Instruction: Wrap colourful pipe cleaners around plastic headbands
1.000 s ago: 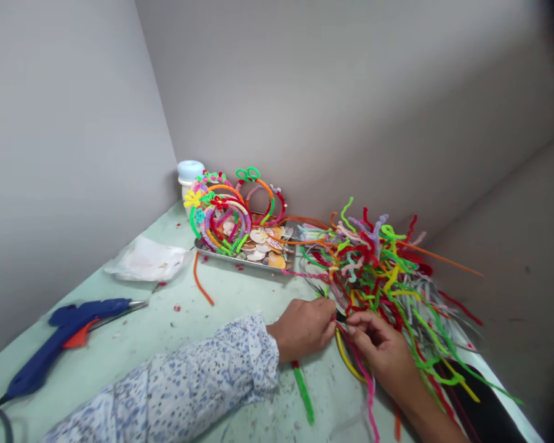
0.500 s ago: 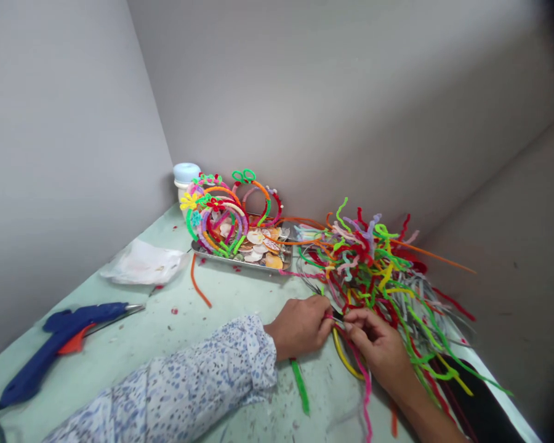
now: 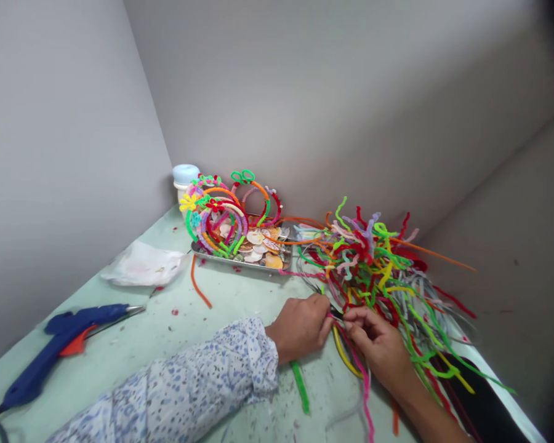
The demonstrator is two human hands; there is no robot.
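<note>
Since a second ago the whole view has slid slightly toward nine o'clock, which we put down to a turn of the head; against the worktop [image 3: 240,301], the left hand [image 3: 302,329] and right hand [image 3: 383,347] keep nearly the same spot, so we judge the handling to be at the same stage. The left fingers are curled in and the right thumb and forefinger pinched, both apparently clamped on one small dark piece [image 3: 336,312] between them; we cannot tell what it is. One pink strand [image 3: 366,394] runs from there toward five o'clock, beside one yellow arc [image 3: 340,354]. Around the hands we count one glue gun [image 3: 37,372] at nine o'clock; one white packet [image 3: 143,264] between nine and ten; at ten, one metal tray [image 3: 240,263] with many overlapping shells [image 3: 258,237] and at least five coloured hoops [image 3: 204,229] standing at it, and one lidded jar [image 3: 186,178] beyond; one green strip [image 3: 300,387] at seven; one loose orange strip [image 3: 200,286] between nine and ten; one black object [image 3: 480,394] near four; between one and two lies one pile of fuzzy strands [image 3: 386,271], too tangled for us to count.
</note>
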